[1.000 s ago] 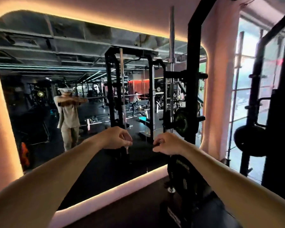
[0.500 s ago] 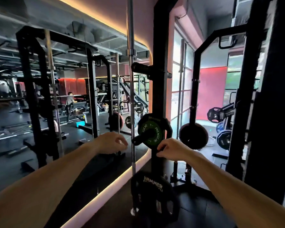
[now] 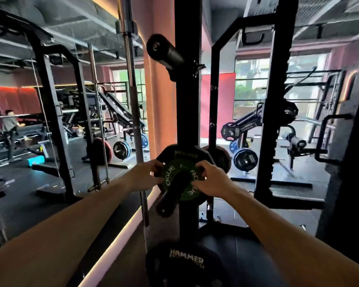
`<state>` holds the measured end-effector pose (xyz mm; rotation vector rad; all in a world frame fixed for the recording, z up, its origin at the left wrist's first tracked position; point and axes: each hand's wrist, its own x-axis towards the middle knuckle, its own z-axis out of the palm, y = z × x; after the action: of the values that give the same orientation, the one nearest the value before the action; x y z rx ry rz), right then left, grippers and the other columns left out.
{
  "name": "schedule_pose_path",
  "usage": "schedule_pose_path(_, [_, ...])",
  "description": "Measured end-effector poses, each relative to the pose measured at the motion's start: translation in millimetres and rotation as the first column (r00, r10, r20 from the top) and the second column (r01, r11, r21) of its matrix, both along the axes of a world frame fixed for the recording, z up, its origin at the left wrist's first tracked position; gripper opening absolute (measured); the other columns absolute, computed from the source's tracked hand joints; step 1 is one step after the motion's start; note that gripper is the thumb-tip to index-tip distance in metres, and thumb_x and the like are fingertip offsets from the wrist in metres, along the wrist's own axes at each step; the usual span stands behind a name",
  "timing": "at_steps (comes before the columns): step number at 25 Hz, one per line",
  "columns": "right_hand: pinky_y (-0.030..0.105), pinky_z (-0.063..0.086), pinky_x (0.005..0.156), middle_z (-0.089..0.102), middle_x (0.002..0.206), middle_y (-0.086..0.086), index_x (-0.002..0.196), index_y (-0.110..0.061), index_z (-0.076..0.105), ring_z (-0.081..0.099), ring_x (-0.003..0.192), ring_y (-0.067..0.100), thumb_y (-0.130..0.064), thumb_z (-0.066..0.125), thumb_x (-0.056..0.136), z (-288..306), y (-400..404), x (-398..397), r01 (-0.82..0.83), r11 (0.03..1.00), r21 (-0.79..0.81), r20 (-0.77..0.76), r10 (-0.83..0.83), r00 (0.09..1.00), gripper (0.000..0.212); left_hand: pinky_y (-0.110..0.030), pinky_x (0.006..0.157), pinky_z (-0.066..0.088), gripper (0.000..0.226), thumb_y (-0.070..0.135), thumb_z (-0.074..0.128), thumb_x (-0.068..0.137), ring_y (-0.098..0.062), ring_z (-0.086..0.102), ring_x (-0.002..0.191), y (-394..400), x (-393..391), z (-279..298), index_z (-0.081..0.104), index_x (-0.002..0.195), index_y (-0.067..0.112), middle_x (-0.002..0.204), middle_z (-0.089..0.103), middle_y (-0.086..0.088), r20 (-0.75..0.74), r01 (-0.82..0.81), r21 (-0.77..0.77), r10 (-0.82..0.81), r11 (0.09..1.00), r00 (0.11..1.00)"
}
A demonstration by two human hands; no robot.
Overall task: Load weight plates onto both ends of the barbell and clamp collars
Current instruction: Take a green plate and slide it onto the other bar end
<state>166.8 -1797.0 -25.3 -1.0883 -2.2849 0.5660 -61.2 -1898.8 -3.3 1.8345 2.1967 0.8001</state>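
Both hands (image 3: 178, 179) — green plate (image 3: 179, 181) between.

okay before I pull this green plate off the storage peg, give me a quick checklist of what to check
1. Left hand on the green plate's left edge: ok.
2. Right hand on its right edge: ok.
3. Fingers fully wrapped behind the rim: cannot tell.
4. Storage peg bare in front of the plate, nothing blocking the slide-off: ok.
5. Black plate behind stays put: cannot tell.
6. Upright barbell stands close on the left; clearance for the left elbow: cannot tell.
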Motion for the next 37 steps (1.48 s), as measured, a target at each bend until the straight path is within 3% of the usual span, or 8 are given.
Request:
schedule_pose_path(2, [0.028,0.046,0.080,0.059,0.115,0.008,0.138,-0.017,0.051,0.061,0.107,0.028,-0.027,0.074,0.081,-7,17,-13,0.070,0.995,0.073,-0.061,-0.065,0.996,0.062,-0.030,0.093,0.050,0.055,0.030,0.072,0.084,-0.018,0.065,0.106,30,-9,-6,0.053,0.135,0.025,0.115,0.068,0.004,-0.004,0.000,-0.026,0.000,1.000,1.000])
schedule_pose_path(4, [0.025,0.044,0.078,0.060,0.117,0.012,0.129,-0.013,0.059,0.063,0.104,0.030,-0.027,0.076,0.082,-12,29,-24,0.161,0.976,0.150,-0.116,-0.144,0.983,0.052,-0.034,0.094,0.050,0.061,0.032,0.069,0.083,-0.024,0.065,0.109,52,-15,-13,0.047,0.140,0.026,0.118,0.067,-0.001,-0.015,0.034,-0.049,-0.035,0.998,0.999])
schedule_pose_path(14, [0.029,0.051,0.077,0.069,0.105,0.002,0.123,-0.018,0.059,0.068,0.096,0.022,-0.041,0.067,0.093,-23,-52,-32,0.268,0.963,-0.008,-0.092,-0.268,0.959,0.039,-0.027,0.072,0.043,0.041,0.042,0.069,0.089,-0.020,0.062,0.096,36,-28,-38,0.050,0.119,0.024,0.106,0.064,-0.001,0.042,0.221,0.027,-0.222,0.975,0.974])
schedule_pose_path(17, [0.025,0.052,0.071,0.066,0.097,-0.005,0.120,-0.019,0.057,0.066,0.085,0.012,-0.041,0.065,0.095,-30,-98,-31,0.281,0.953,-0.117,-0.174,-0.298,0.939,0.034,-0.021,0.067,0.043,0.028,0.042,0.065,0.093,-0.014,0.063,0.090,2,-31,-51,0.047,0.109,0.028,0.094,0.062,0.009,0.154,0.309,0.057,-0.314,0.949,0.937])
schedule_pose_path(23, [0.018,0.047,0.065,0.064,0.087,-0.009,0.103,-0.021,0.056,0.063,0.082,0.009,-0.037,0.066,0.095,-34,-165,-12,0.315,0.945,-0.085,-0.283,-0.326,0.902,0.020,-0.007,0.062,0.043,0.018,0.031,0.067,0.094,0.008,0.059,0.080,-52,-18,-42,0.054,0.105,0.034,0.089,0.061,0.022,0.115,0.448,0.245,-0.484,0.860,0.867])
schedule_pose_path(29, [0.018,0.048,0.066,0.066,0.092,-0.006,0.107,-0.022,0.056,0.066,0.085,0.011,-0.041,0.065,0.095,3,-218,71,0.452,0.889,-0.066,-0.351,-0.445,0.824,0.024,-0.004,0.065,0.046,0.014,0.028,0.071,0.091,0.006,0.063,0.076,-81,73,-1,0.062,0.102,0.026,0.087,0.065,0.013,0.064,0.530,0.408,-0.603,0.743,0.796])
schedule_pose_path(34, [0.010,0.041,0.058,0.064,0.087,-0.012,0.096,-0.030,0.054,0.063,0.078,0.000,-0.041,0.065,0.095,17,-283,204,0.602,0.798,-0.027,-0.365,-0.568,0.737,0.015,-0.038,0.073,0.057,0.020,0.031,0.069,0.092,-0.021,0.070,0.083,-107,213,15,0.063,0.103,0.016,0.090,0.070,-0.005,0.087,0.658,0.369,-0.730,0.656,0.678])
schedule_pose_path(37, [0.025,0.050,0.073,0.067,0.096,-0.005,0.105,-0.021,0.059,0.065,0.090,0.013,-0.042,0.066,0.094,14,-327,291,0.698,0.716,-0.024,-0.368,-0.655,0.660,0.025,-0.028,0.071,0.056,0.021,0.030,0.070,0.091,-0.016,0.070,0.083,-131,310,15,0.064,0.107,0.018,0.091,0.071,0.000,0.115,0.712,0.396,-0.801,0.579,0.588])
